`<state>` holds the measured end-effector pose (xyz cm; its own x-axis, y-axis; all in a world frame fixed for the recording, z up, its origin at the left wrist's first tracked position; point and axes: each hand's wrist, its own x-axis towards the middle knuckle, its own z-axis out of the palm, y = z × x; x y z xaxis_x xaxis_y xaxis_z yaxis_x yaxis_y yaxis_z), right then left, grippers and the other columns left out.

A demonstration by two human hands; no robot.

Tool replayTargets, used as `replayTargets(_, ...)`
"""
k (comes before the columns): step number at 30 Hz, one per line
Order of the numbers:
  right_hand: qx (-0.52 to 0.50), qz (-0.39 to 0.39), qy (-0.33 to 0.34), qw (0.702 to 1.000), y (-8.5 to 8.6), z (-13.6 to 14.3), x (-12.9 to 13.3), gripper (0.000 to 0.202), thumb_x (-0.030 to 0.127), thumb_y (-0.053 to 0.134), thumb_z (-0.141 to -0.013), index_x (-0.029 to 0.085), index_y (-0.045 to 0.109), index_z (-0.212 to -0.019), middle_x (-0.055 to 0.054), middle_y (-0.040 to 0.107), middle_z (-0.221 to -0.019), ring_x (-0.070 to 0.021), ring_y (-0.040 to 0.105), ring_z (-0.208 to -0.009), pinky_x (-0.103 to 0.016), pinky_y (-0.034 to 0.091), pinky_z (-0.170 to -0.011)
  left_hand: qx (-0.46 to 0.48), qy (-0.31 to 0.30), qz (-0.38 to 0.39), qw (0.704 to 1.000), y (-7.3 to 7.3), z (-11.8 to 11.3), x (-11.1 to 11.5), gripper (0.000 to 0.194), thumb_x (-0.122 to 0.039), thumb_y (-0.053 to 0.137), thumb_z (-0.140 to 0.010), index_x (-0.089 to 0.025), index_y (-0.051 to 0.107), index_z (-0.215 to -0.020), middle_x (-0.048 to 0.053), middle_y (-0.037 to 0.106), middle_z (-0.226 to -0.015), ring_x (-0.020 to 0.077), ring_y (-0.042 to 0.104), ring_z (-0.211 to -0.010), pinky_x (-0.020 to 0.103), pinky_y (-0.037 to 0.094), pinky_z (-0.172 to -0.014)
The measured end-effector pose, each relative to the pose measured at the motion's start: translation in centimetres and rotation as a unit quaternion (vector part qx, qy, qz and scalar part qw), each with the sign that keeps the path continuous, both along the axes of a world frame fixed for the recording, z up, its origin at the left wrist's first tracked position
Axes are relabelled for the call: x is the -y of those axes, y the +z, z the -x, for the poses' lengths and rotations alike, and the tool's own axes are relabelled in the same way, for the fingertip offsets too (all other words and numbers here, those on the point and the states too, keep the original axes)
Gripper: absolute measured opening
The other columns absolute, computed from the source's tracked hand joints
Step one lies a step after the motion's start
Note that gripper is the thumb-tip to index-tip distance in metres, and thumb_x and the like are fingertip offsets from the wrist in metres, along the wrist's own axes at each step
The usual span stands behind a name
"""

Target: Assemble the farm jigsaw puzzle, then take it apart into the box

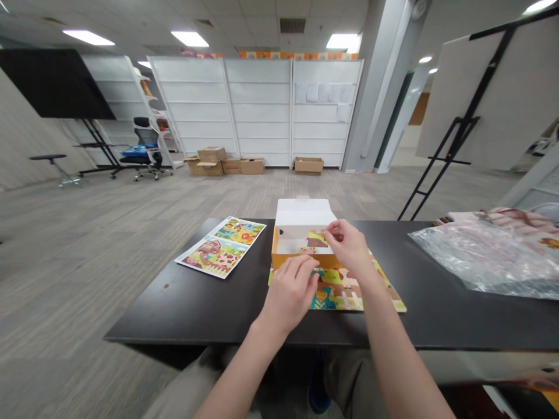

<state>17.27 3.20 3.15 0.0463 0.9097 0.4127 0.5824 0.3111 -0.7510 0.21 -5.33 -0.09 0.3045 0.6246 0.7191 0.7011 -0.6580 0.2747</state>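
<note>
An open box (281,261) with orange sides, a white inside and a raised white lid (303,210) stands on the black table. Colourful puzzle pieces (308,250) lie inside it. My right hand (348,244) is over the box's right side, its thumb and fingers pinched on a green and brown puzzle piece (317,239). My left hand (292,290) is at the near side of the box, fingers curved and apart, with nothing visible in it. In front of the box lies a brightly coloured puzzle (345,295), partly covered by my hands and forearms.
A printed picture sheet (218,247) lies left of the box on the black table (183,308). Clear plastic wrapping (471,256) and striped cloth (515,219) are at the right. Cardboard boxes (211,160) and an office chair (147,145) stand far back.
</note>
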Motion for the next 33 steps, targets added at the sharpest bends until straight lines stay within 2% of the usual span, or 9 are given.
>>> replayTargets(3, 0.135, 0.029, -0.064, 0.988, 0.0, 0.6, -0.7, 0.012, 0.03, 0.061, -0.088, 0.023, 0.06, -0.097, -0.003, 0.075, -0.086, -0.0215, 0.068, -0.081, -0.03, 0.044, -0.07, -0.115, -0.062, 0.084, 0.988, -0.2, -0.6, 0.3, 0.013, -0.023, 0.051, -0.099, -0.019, 0.062, -0.097, 0.005, 0.069, -0.097, 0.0192, 0.067, -0.089, 0.033, 0.056, -0.08)
replayTargets(5, 0.204, 0.062, -0.062, 0.975, 0.1, 1.0, -0.8, 0.011, 0.03, 0.06, -0.089, 0.024, 0.061, -0.098, -0.005, 0.076, -0.089, -0.0242, 0.068, -0.088, -0.031, 0.044, -0.071, -0.173, -0.087, 0.116, 0.974, -0.3, -1.2, 0.6, 0.015, -0.028, 0.053, -0.099, -0.018, 0.063, -0.094, 0.005, 0.069, -0.096, 0.02, 0.066, -0.088, 0.033, 0.055, -0.078)
replayTargets(8, 0.245, 0.069, -0.045, 0.966, 0.1, 1.0, -0.9, 0.018, 0.029, 0.061, -0.088, 0.022, 0.063, -0.105, -0.008, 0.075, -0.099, -0.0255, 0.067, -0.093, -0.032, 0.045, -0.075, -0.199, -0.103, 0.143, 0.964, -0.3, -2.3, 0.7, 0.02, -0.038, 0.063, -0.094, -0.018, 0.064, -0.098, 0.006, 0.069, -0.1, 0.0223, 0.065, -0.095, 0.034, 0.054, -0.081)
replayTargets(11, 0.222, 0.013, -0.054, 0.973, 0.0, -0.4, -0.7, 0.03, 0.029, 0.062, -0.087, 0.018, 0.061, -0.115, -0.012, 0.072, -0.109, -0.0248, 0.067, -0.096, -0.033, 0.047, -0.081, -0.207, -0.112, 0.153, 0.96, -0.5, -3.2, 0.4, 0.033, -0.047, 0.07, -0.087, -0.019, 0.064, -0.102, 0.007, 0.069, -0.104, 0.0247, 0.063, -0.1, 0.036, 0.053, -0.085)
replayTargets(15, 0.154, 0.0, -0.047, 0.987, 0.2, -3.5, 0.7, 0.024, 0.032, 0.061, -0.088, 0.018, 0.065, -0.106, -0.009, 0.073, -0.1, -0.021, 0.068, -0.083, -0.031, 0.05, -0.076, -0.217, -0.095, 0.153, 0.959, -0.9, -4.3, -0.2, 0.046, -0.057, 0.074, -0.08, -0.019, 0.065, -0.105, 0.008, 0.069, -0.107, 0.0274, 0.063, -0.102, 0.039, 0.053, -0.085)
replayTargets(20, 0.113, 0.112, 0.027, 0.987, 0.7, -6.4, 3.5, 0.017, 0.033, 0.059, -0.088, 0.019, 0.068, -0.086, -0.005, 0.074, -0.08, -0.0177, 0.068, -0.068, -0.026, 0.05, -0.06, -0.224, -0.088, 0.154, 0.958, -0.4, -4.9, -0.6, 0.033, -0.047, 0.07, -0.086, -0.018, 0.066, -0.102, 0.008, 0.072, -0.105, 0.027, 0.065, -0.1, 0.039, 0.053, -0.084)
replayTargets(26, 0.112, 0.303, 0.129, 0.937, 0.5, -7.3, 5.6, 0.023, 0.035, 0.061, -0.089, 0.019, 0.062, -0.074, -0.002, 0.069, -0.061, -0.0143, 0.063, -0.051, -0.023, 0.046, -0.049, -0.213, -0.079, 0.179, 0.957, 0.3, -4.9, -0.6, 0.023, -0.04, 0.057, -0.095, -0.02, 0.067, -0.097, 0.007, 0.073, -0.097, 0.0261, 0.069, -0.094, 0.037, 0.053, -0.081)
replayTargets(29, 0.088, 0.332, 0.132, 0.93, 0.2, -7.1, 6.1, 0.021, 0.032, 0.063, -0.089, 0.018, 0.059, -0.074, -0.002, 0.068, -0.061, -0.0137, 0.064, -0.052, -0.021, 0.046, -0.048, -0.233, -0.079, 0.186, 0.951, 0.4, -4.9, -0.6, 0.022, -0.038, 0.056, -0.096, -0.019, 0.065, -0.1, 0.009, 0.073, -0.097, 0.0275, 0.069, -0.095, 0.038, 0.053, -0.081)
replayTargets(33, 0.062, 0.299, 0.132, 0.943, -1.1, -6.9, 6.0, 0.016, 0.022, 0.07, -0.082, 0.018, 0.055, -0.084, 0.001, 0.069, -0.066, -0.012, 0.064, -0.055, -0.019, 0.045, -0.048, -0.25, -0.07, 0.184, 0.948, 0.1, -4.9, -0.6, 0.024, -0.041, 0.056, -0.096, -0.018, 0.063, -0.098, 0.011, 0.071, -0.104, 0.028, 0.067, -0.098, 0.037, 0.052, -0.079)
